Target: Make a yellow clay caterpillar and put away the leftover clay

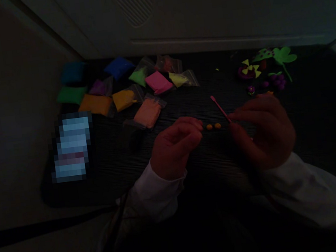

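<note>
Slim pink plastic clay tool (221,109), long axis slanting from lower right to upper left, far tip aimed up and left, away from the body. Thin and straight, slightly widened at the far tip, bright against the dim scene. Lower end in the right hand (263,130), far tip out in front of the fingers, over the dark ribbed bench (114,165); contact between tip and bench impossible to tell.

Right grip closed on the tool's lower end, pinched between thumb and forefinger, remaining fingers curled behind. Left hand (173,147) curled, fingertips drawn together and aimed right; anything between them hidden, so empty or holding, no telling.

Two small orange clay pieces (213,126), flattened ovals, side by side on the bench between the hands, just beside the left fingertips and the tool's lower end. White sleeves (155,197) at both wrists.

Farther off, scattered bags of coloured clay (158,82) in blue, green, purple, orange, yellow and pink. At upper right, a purple clay grape bunch (279,81) and a green clay leaf (285,57). At far left, a pixelated patch (71,148), too blurred to name.
</note>
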`<state>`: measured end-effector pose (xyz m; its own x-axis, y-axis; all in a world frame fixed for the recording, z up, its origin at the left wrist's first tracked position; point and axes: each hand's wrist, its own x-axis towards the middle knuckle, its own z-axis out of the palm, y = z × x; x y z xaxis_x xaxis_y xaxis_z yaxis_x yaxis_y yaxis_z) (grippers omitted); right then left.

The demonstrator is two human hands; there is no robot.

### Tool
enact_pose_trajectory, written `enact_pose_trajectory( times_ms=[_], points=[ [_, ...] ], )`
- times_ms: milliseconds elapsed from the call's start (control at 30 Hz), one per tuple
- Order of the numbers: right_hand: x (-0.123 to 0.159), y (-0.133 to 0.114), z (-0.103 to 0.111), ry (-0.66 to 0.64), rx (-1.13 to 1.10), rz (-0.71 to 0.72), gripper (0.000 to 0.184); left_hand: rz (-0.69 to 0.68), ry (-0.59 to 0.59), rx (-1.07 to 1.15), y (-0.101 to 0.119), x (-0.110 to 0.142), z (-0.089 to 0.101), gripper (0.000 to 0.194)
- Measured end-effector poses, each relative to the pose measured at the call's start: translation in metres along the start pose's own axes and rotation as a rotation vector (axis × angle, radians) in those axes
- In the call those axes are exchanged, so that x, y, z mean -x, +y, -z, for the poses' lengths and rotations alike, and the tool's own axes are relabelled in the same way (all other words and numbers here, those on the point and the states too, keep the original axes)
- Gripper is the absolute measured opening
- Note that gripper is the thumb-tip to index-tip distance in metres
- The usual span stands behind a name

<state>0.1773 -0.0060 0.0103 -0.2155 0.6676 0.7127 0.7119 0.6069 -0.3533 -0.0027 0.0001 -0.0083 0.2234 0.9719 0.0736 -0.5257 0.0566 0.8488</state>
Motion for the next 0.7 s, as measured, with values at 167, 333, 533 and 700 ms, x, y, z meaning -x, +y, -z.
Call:
enact_pose_trajectory(
  times_ms=[167,333,533,700],
  points=[
    [-0.0001,0.0002,0.0007,0.012,-0.002,-0.014,0.025,0.022,-0.056,-0.005,-0.0008,0.0002,0.0003,0.006],
    [-0.0007,-0.0001,0.0006,0.004,-0.008,-0.011,0.025,0.056,-0.095,0.041,-0.0006,0.0008,0.0006,0.005],
    [-0.0007,0.0001,0.0015,-0.002,-0.015,-0.01,0.024,0.099,-0.071,0.036,0.0001,0.001,-0.0017,0.007],
    [-0.0016,-0.0013,0.0009,0.0,-0.027,-0.001,0.023,0.095,-0.099,0.051,0.0001,0.0003,-0.0026,0.009]
  ],
)
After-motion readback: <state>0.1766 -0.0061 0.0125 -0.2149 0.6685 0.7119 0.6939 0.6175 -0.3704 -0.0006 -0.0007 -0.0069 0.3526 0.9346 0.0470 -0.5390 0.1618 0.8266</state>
